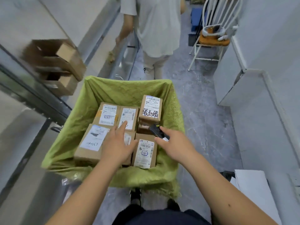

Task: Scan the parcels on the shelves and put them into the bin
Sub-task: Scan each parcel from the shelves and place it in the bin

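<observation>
1. Leftmost, two open cardboard boxes (55,65) sat stacked on a shelf (32,93) beside you, blurred, their contents too dark to make out.
2. Next came the bin (68,127), lined with crumpled green cloth, standing on the floor right in front of you.
3. Inside it, brown parcels lay label-up and packed close: a large parcel (90,142) at the near left, two smaller parcels (108,116) side by side behind it, and a labelled parcel (144,153) at the near right.
4. Your left hand (116,143) reached over the middle of the bin with fingers straight and spread, holding nothing, its forefinger touching a label.
5. At the far right of the bin, a handwritten parcel (151,109) rested on top of another.
6. Your right hand (172,143) gripped a black scanner (155,129), held just above that stack.
7. Beyond the bin stood another person (155,30); further right, a white chair (212,34).
</observation>
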`<state>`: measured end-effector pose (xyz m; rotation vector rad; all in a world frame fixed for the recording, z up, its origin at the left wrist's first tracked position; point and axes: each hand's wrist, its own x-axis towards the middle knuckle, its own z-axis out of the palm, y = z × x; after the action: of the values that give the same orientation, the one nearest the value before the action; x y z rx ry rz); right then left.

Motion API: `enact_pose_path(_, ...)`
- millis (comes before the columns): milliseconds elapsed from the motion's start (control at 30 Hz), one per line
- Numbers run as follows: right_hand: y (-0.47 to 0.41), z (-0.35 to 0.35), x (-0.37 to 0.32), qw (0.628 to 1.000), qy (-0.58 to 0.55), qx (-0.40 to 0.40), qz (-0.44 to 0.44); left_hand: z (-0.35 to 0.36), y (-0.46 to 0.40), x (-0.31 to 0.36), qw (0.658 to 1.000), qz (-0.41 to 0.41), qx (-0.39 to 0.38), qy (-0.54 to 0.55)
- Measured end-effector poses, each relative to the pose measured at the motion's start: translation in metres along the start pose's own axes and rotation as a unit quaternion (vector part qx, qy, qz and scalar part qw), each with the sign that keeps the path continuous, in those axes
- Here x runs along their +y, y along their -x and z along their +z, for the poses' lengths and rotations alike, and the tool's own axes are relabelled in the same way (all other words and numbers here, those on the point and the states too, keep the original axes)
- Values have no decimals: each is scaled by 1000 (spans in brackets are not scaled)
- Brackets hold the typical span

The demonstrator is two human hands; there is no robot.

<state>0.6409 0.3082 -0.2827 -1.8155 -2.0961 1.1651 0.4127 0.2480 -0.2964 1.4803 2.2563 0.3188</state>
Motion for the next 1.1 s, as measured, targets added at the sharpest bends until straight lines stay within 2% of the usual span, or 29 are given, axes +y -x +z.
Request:
enact_pose_path(133, 18, 2, 16, 997, 2, -40, -62, 4, 85, 1, 997, -34, 62, -9)
enact_pose_path(267, 51, 8, 18, 991, 0, -68, -113, 6, 158, -4, 990, -116, 75, -41)
enact_pose_path(400, 84, 20, 10, 978, 61, -80, -184, -3, 212, -11, 977, -176, 108, -49)
enact_pose_path(533, 108, 32, -12, 966, 57, -101, -229, -8, 273, -17, 958, -244, 148, -33)
enact_pose_path(800, 184, 88, -72, 908, 94, -160, -375, -10, 402, -49, 911, -344, 225, -15)
enact_pose_path(1100, 371, 187, -95, 825, 144, -240, -491, 24, 621, -92, 839, -467, 280, -2)
